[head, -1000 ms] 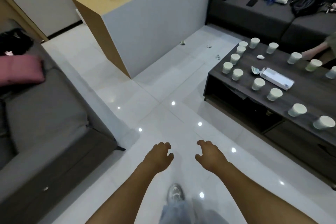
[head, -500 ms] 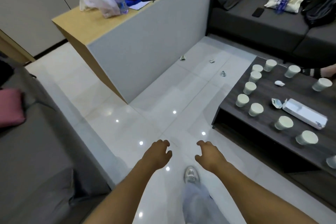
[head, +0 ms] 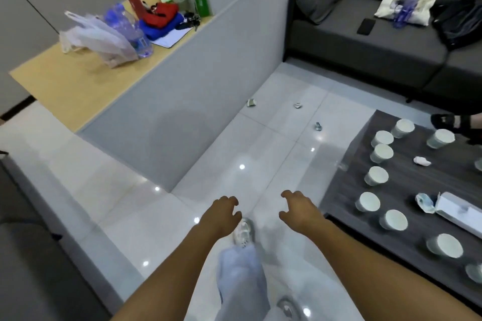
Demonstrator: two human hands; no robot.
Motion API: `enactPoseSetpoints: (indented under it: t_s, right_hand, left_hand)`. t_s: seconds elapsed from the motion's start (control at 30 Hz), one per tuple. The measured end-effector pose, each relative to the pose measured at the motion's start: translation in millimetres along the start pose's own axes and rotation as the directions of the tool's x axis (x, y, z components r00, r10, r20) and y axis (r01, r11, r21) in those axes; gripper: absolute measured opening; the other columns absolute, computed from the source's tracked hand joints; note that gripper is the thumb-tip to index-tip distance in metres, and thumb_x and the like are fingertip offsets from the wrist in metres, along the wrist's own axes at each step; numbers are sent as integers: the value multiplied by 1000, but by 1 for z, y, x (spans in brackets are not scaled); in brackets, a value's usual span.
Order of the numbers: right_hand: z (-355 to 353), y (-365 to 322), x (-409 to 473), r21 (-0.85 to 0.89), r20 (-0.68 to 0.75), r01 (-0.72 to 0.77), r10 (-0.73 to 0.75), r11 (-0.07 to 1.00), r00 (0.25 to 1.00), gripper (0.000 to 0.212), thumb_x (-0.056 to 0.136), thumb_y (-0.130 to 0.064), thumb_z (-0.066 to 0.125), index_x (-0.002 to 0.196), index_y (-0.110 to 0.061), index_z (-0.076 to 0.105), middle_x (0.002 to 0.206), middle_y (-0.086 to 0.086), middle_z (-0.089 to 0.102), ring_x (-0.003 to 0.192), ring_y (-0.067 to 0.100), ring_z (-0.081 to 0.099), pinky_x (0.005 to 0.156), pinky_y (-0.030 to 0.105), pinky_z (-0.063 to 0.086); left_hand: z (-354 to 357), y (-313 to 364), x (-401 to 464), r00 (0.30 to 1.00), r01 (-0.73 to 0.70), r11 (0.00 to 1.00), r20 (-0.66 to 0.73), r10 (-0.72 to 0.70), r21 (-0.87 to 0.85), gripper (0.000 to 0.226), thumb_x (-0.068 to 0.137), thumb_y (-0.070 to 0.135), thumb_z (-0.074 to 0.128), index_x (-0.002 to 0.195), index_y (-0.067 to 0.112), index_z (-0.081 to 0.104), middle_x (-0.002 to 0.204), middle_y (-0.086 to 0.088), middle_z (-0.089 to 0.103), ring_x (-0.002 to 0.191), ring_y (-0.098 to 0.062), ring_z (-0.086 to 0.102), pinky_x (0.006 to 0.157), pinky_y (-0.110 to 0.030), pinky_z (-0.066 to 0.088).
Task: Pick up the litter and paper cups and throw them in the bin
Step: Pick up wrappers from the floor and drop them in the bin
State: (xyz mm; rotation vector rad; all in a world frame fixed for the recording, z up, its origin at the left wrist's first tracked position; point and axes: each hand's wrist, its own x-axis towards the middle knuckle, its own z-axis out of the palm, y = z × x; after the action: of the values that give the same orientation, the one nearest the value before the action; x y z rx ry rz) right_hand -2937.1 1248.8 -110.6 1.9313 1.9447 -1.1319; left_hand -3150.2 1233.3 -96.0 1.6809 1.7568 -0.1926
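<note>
While nothing is yet in either hand, this is how the room lies, largest thing first.

Floor (head: 229,154): pale glossy tiles, a wide open lane running forward between the counter wall and the table; good room to walk.
Sofa (head: 378,41): dark, across the far end, carrying a bag, a bottle and a phone; it closes off the lane.
Counter (head: 86,81): wooden top with a grey side wall, cluttered; its near corner juts toward the lane on the left.
Table (head: 347,190): dark and low, on the right; its long edge borders the lane, just beside the right hand.
Cups (head: 377,176): many paper ones, upright, scattered over the table, all untouched.
Litter (head: 251,102): three small crumpled scraps on the floor ahead near the sofa, well apart from the hands; a white wad (head: 422,161) lies among the cups.
Left hand (head: 221,214): loosely curled, holding nothing.
Right hand (head: 300,208): likewise relaxed, holding nothing.
Progress: apparently at the very start; everything remains to collect.
Bin: not in view.
</note>
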Motion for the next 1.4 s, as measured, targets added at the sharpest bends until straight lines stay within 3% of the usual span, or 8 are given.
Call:
enactPoseSetpoints:
  t_s: [0.37,0.57,0.8,1.07,1.4]
  right_hand:
    - [-117,-64,172,143,-32,-111,117,984,993,54,93,-29,52,144,-17,35,136,12,43,121,29,46,97,36,45]
    - [-177,-57,260,181,-9,-184,189,966,982,52,94,-29,53,142,-18,36,138,13,41,123,31,46,99,37,43]
    - [-272,-40,393,187,16,-204,205,961,979,55,93,-28,54,143,-17,34,134,13,44,122,31,46,99,37,43]
    - [-362,-45,510,190,27,-190,188,963,982,55,93,-28,55,143,-17,35,133,13,43,121,31,46,98,37,44]
    - [-396,-32,672,266,-3,-216,225,939,974,57,90,-26,57,143,-18,35,134,11,45,116,29,50,94,38,47]
  left_hand:
    - [-160,-8,217,992,-107,991,71,101,86,42,97,32,44,135,14,43,133,-9,48,122,-22,46,96,-29,38]
    - [-210,19,326,982,-144,982,140,126,123,42,97,32,45,135,14,43,132,-10,49,122,-23,47,97,-30,39]
    - [-267,68,470,985,-93,994,150,85,49,42,97,31,46,134,13,44,131,-10,49,119,-23,48,94,-29,40]
    - [-315,97,585,984,-26,999,176,29,-21,39,96,29,48,132,12,48,127,-11,51,114,-24,51,92,-28,40]
    - [-320,99,763,966,-10,1000,257,11,-7,34,93,28,52,124,13,52,121,-12,55,112,-24,53,90,-26,37]
